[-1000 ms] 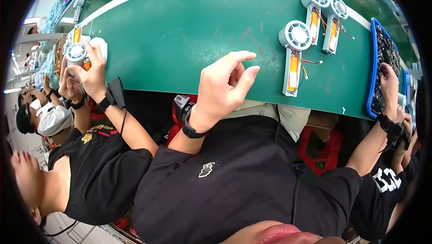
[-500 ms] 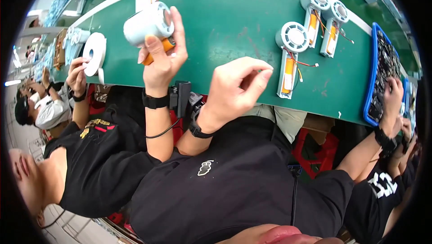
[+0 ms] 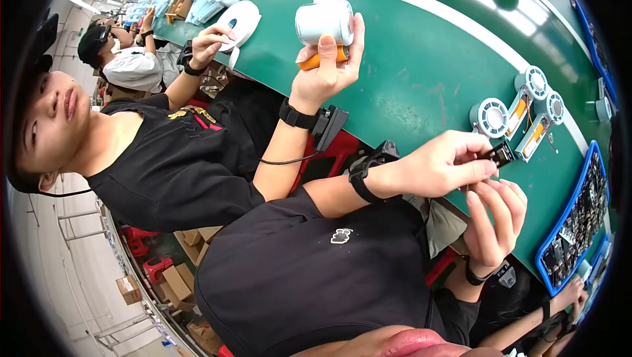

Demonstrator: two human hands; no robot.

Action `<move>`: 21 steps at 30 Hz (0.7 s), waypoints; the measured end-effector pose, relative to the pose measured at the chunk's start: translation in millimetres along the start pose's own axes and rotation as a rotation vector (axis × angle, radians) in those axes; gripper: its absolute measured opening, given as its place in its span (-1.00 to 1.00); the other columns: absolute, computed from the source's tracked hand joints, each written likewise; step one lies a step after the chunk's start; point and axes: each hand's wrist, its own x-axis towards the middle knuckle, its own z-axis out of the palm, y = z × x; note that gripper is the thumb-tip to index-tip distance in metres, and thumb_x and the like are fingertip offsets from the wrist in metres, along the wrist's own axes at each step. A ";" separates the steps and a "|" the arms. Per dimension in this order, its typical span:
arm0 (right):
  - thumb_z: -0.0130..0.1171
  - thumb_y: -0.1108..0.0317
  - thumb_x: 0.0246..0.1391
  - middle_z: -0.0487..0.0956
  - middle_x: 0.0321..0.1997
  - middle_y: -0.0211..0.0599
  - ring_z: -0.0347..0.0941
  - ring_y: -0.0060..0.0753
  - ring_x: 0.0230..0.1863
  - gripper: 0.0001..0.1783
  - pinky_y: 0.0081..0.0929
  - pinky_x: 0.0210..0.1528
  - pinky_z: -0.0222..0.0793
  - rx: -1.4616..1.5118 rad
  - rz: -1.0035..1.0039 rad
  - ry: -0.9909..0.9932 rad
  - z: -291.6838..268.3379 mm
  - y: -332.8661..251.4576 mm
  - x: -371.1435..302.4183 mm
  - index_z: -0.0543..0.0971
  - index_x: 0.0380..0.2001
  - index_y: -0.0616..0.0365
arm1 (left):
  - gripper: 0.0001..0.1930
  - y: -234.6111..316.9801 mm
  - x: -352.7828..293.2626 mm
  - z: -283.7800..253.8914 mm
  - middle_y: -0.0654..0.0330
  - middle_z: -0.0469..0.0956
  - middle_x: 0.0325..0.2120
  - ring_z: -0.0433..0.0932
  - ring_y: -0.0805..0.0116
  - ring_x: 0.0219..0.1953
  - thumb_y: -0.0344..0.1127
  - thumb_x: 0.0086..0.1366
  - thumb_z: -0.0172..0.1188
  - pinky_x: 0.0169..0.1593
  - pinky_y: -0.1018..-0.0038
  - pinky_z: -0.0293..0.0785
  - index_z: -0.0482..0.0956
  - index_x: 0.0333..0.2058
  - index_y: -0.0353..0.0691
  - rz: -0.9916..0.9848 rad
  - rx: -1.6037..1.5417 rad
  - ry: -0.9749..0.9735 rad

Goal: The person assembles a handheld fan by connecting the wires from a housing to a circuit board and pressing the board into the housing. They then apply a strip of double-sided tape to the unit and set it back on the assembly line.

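Observation:
Pinched in the fingertips of my left hand (image 3: 431, 164) is a small black circuit board (image 3: 502, 154). Close below it, my right hand (image 3: 494, 222) has its fingers bent and tips drawn together near the left thumb; what they hold is too small to make out. Beyond my hands lies a pale blue handheld fan (image 3: 491, 117) with a round grille, its handle mostly hidden behind them. Two similar fans (image 3: 534, 83) (image 3: 552, 107) lie farther off, their opened handles showing orange batteries and loose wires.
A blue tray (image 3: 541, 251) full of black boards sits at the right on the green table (image 3: 401, 74). To the left, a co-worker's hand (image 3: 326, 77) holds a pale blue fan body (image 3: 324, 22); their other hand touches a white tape roll (image 3: 240, 24).
My right hand has come from the tray of boards to my left hand. The black board now shows in the left fingers, which held nothing visible before. The whole view has swung right.

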 end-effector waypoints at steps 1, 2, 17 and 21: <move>0.24 0.67 -0.07 0.61 -0.32 -0.10 0.52 -0.11 -0.30 -0.80 -0.21 -0.23 0.46 0.004 0.001 0.009 2.9 -1.3 -2.2 0.64 -0.30 0.36 | -0.78 1.1 3.6 -4.9 0.12 0.56 -0.34 0.55 0.45 -0.34 -0.28 0.38 0.26 -0.24 0.51 0.47 0.58 -0.13 -0.32 0.001 0.036 0.044; 0.23 0.65 -0.02 0.62 -0.34 -0.12 0.51 -0.14 -0.33 -0.83 -0.26 -0.26 0.43 0.013 0.256 0.009 4.4 -3.7 -5.1 0.64 -0.29 0.36 | -0.78 3.0 9.5 -8.1 0.12 0.56 -0.34 0.55 0.45 -0.34 -0.28 0.38 0.26 -0.24 0.51 0.47 0.58 -0.13 -0.32 -0.001 0.044 0.047; 0.17 0.47 0.28 0.55 -0.47 -0.44 0.30 -0.71 -0.46 -0.86 -0.60 -0.42 0.22 0.371 1.042 -0.251 22.7 37.0 -46.5 0.58 -0.22 0.36 | -0.83 -3.1 32.0 -21.3 0.07 0.63 -0.42 0.65 -0.01 -0.35 -0.25 0.18 0.27 -0.29 0.15 0.58 0.60 -0.31 -0.19 0.443 1.124 -0.108; 0.13 0.48 0.30 0.53 -0.47 -0.50 0.29 -0.73 -0.45 -0.88 -0.63 -0.41 0.21 0.376 0.944 -0.194 32.0 28.7 -42.2 0.58 -0.25 0.35 | -0.81 -5.0 31.9 -27.8 0.08 0.59 -0.45 0.63 0.02 -0.37 -0.26 0.19 0.30 -0.30 0.22 0.55 0.58 -0.28 -0.22 0.498 1.076 -0.053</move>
